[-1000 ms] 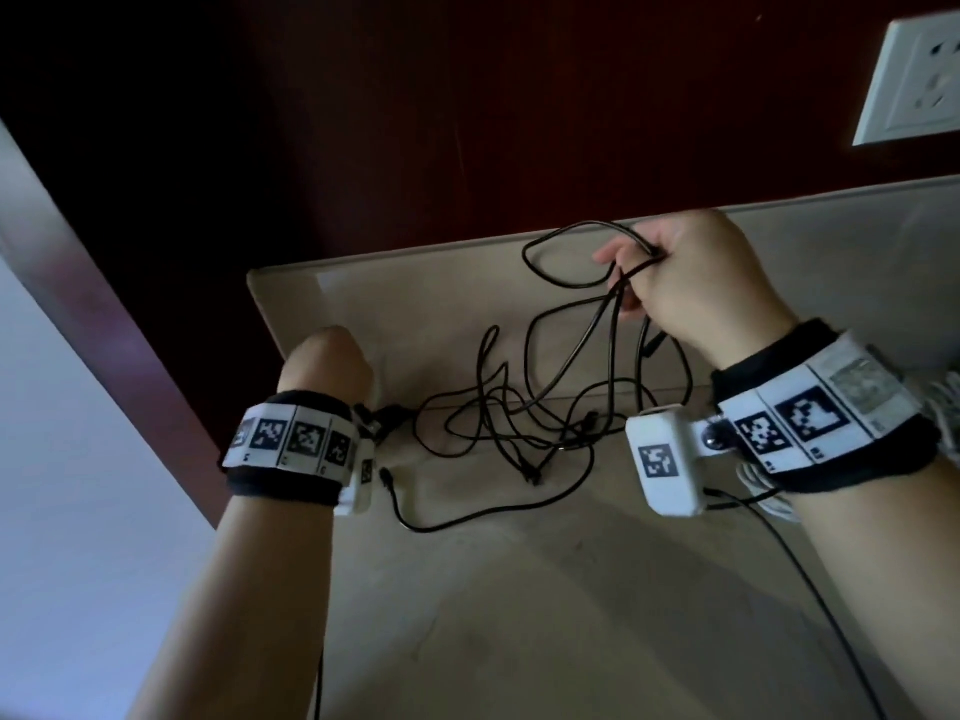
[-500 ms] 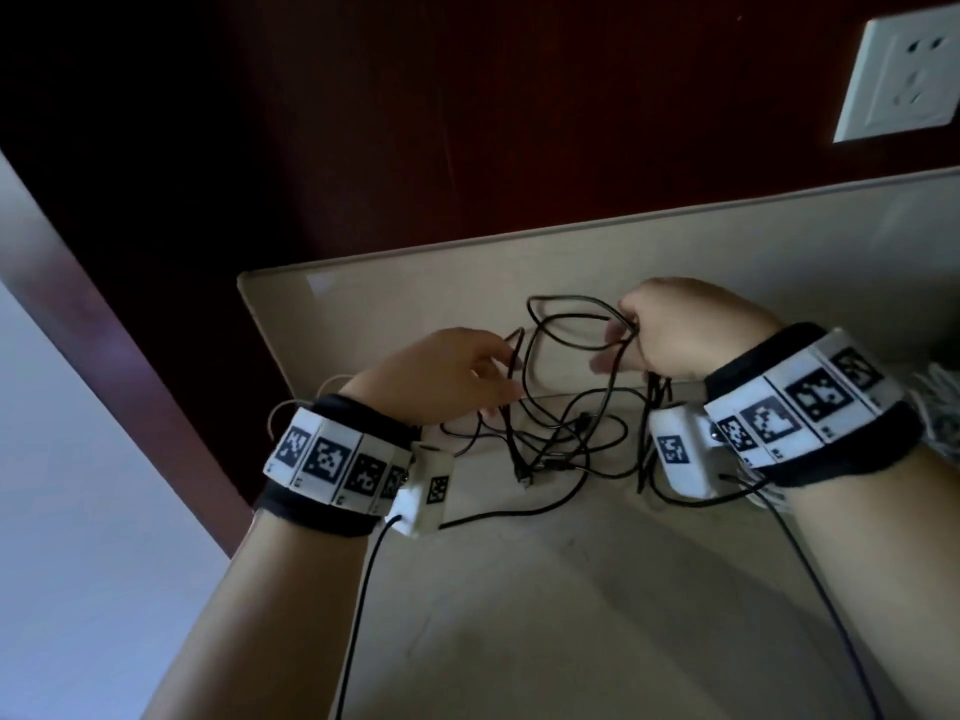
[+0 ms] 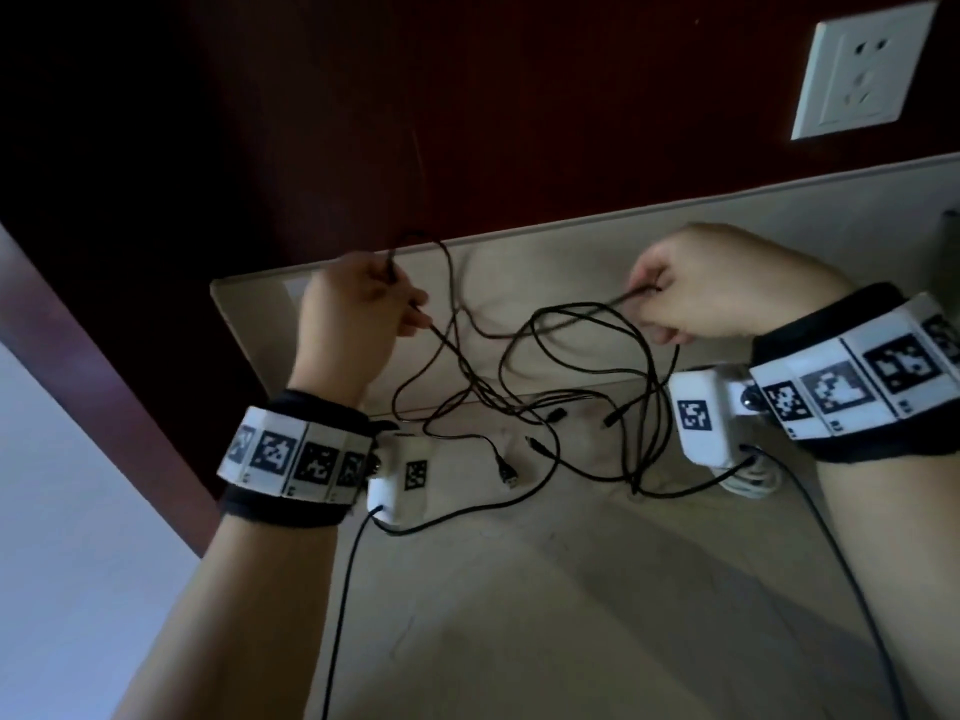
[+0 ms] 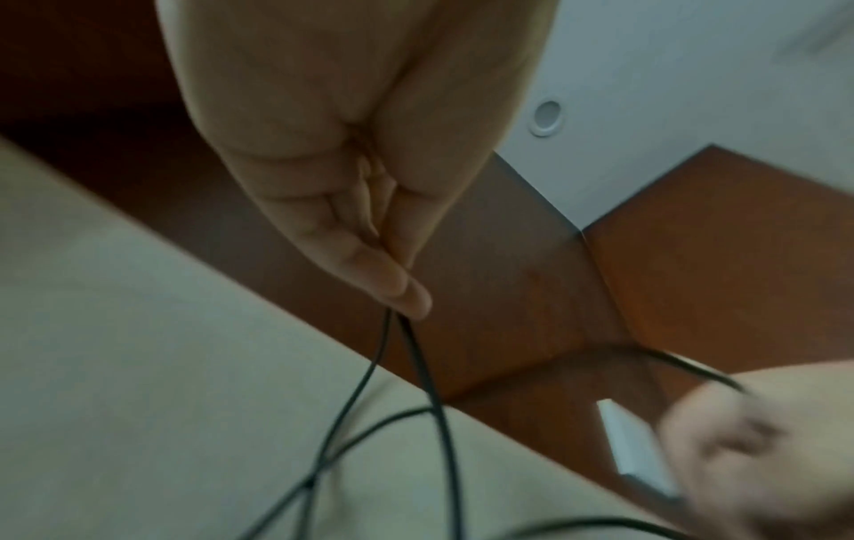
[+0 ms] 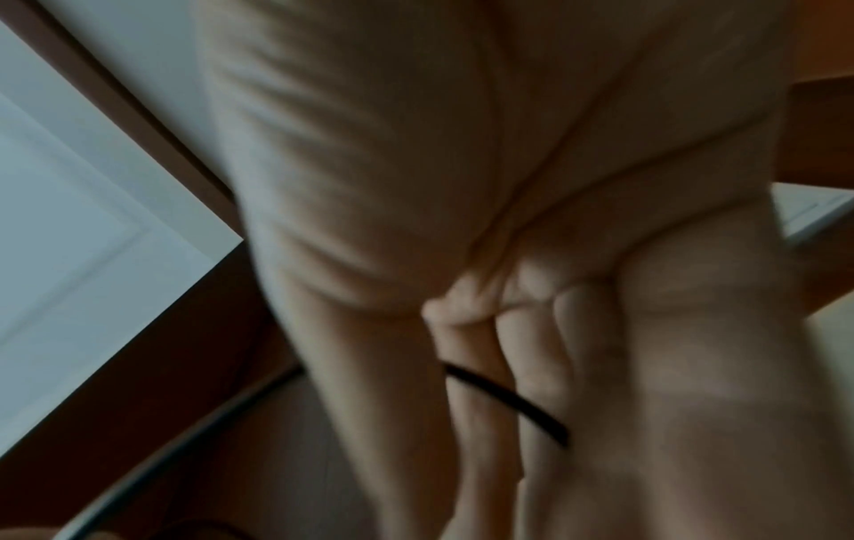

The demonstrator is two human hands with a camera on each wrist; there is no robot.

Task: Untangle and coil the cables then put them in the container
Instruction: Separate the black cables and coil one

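Up against the dark wood wall, the pale bench [image 3: 519,589] is carrying pretty much everything, with a white wall socket [image 3: 862,70] sitting above its far right end. Both hands are lifted over it: the left hand [image 3: 353,314] is pinching a strand of the black cables [image 3: 545,387] between thumb and fingertips, and the right hand [image 3: 717,288] is curling its fingers round another strand. Those cables are stretching between the two hands and sagging down into a loose knot of crossing loops on the bench, with a few plug ends poking out. Progress-wise, I'd say this is early days: the untangling is only getting going, nothing is looking coiled yet, and no container is showing up in any view, so coiling and stowing are all still to do.
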